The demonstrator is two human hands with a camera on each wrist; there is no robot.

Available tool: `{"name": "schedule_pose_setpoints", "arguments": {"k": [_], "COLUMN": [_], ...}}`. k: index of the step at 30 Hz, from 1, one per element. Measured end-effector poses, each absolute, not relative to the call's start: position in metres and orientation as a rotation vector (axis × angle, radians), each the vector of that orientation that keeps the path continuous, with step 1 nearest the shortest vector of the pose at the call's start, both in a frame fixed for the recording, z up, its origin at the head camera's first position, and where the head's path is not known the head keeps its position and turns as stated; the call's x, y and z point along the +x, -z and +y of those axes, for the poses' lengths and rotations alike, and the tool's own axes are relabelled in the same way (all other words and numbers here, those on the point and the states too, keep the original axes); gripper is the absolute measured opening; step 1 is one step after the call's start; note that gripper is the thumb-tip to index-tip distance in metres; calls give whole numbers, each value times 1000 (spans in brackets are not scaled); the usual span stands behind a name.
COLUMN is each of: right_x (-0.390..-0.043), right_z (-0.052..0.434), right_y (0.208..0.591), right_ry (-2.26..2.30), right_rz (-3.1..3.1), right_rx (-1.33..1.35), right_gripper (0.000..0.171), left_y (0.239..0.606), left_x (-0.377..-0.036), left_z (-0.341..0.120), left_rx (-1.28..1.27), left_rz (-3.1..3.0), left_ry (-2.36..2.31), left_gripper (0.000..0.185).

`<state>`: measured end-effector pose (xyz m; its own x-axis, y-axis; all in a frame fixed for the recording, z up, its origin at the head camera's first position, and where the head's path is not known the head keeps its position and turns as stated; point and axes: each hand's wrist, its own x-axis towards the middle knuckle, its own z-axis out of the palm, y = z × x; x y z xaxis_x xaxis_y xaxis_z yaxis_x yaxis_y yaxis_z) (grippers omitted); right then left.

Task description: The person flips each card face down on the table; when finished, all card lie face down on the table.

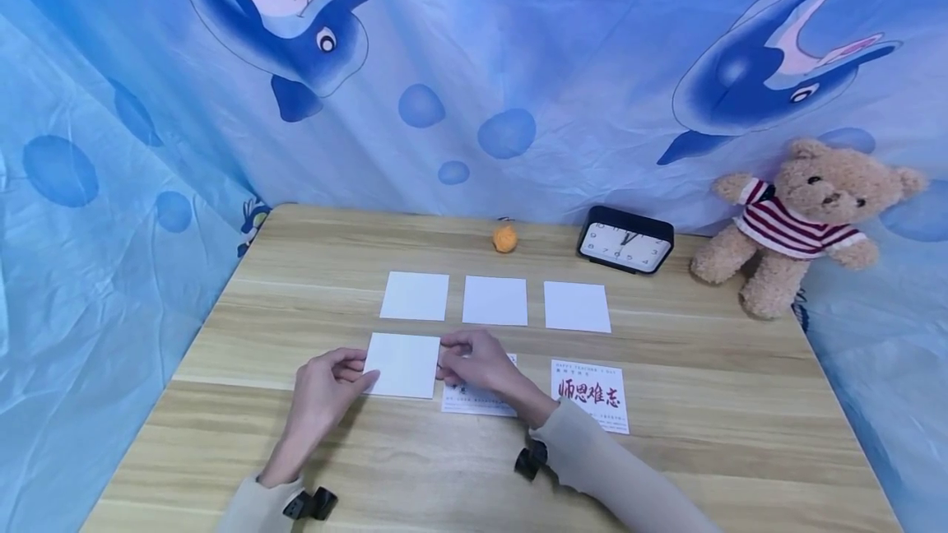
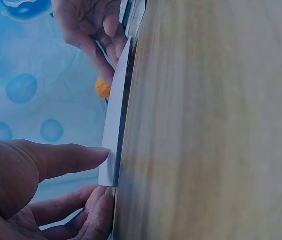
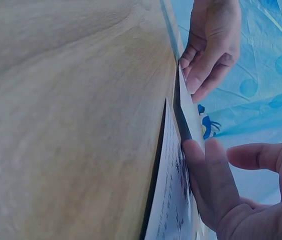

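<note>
A blank white card point(image 1: 403, 364) lies between both hands in the front row, its underside edge dark and close over the wood in the left wrist view. My left hand point(image 1: 323, 391) pinches its left edge, thumb point(image 2: 93, 157) on top and fingers curled at the side. At the opposite edge, my right hand point(image 1: 477, 362) touches the card with its fingertips, while the right thumb point(image 3: 253, 156) stands apart from it. Below the right hand is a printed card point(image 1: 477, 403), partly hidden. Another printed card with red characters point(image 1: 588, 391) lies farther right, one corner near the right sleeve.
Three blank cards, left point(image 1: 415, 296), middle point(image 1: 494, 300) and right point(image 1: 578, 306), form a row behind on the wooden table point(image 1: 296, 253). At the back are a small orange object point(image 1: 505, 238), a black clock point(image 1: 625, 241) and a teddy bear point(image 1: 803, 212) against the blue curtain point(image 1: 578, 64).
</note>
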<state>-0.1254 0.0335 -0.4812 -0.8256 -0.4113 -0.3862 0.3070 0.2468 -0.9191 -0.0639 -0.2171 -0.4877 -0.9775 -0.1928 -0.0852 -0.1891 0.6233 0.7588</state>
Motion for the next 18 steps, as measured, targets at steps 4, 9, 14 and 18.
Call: {"name": "schedule_pose_setpoints", "arguments": {"k": [4, 9, 14, 18], "right_x": [-126, -126, -126, -125], "right_z": [34, 35, 36, 38], "right_y": [482, 484, 483, 482], "right_ry": [1629, 1643, 1651, 1652], "right_rz": [1927, 1894, 1884, 1875], "right_rx": [-94, -92, -90, -86], "right_gripper": [48, 51, 51, 51], "left_y": [488, 489, 488, 488], "left_x": [-65, -65, -64, -64], "left_z": [-217, -217, -216, -216], "left_rx": [306, 299, 301, 299], "left_rz": [-2834, -2836, -2843, -2850], "left_ry": [1300, 1278, 1265, 1261], "left_gripper": [34, 36, 37, 38]}}
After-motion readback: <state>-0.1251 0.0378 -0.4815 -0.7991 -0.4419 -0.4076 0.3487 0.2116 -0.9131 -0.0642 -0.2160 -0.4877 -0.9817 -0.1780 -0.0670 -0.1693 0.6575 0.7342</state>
